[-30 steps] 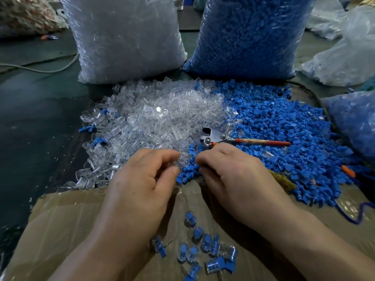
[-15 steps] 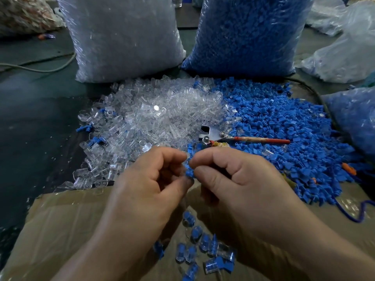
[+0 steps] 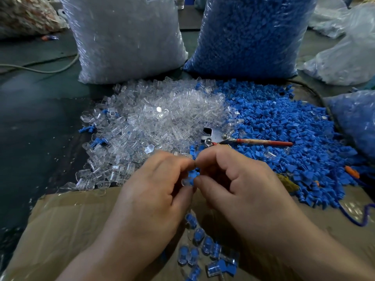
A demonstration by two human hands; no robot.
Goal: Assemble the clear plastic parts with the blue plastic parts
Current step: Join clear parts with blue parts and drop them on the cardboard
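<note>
The left hand (image 3: 154,191) pinches a clear plastic part (image 3: 185,182); just right of it, the right hand (image 3: 239,185) grips a blue plastic part (image 3: 192,175).

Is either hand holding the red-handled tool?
No: the red-handled tool lies on the blue parts beyond the left hand and right hand, which pinch a blue-and-clear piece together.

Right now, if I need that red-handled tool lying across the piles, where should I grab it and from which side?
Probably by the red handle, coming from above on the right: it lies flat and exposed on the blue pieces, pointing right, while the metal head sits against the clear pieces.
</note>
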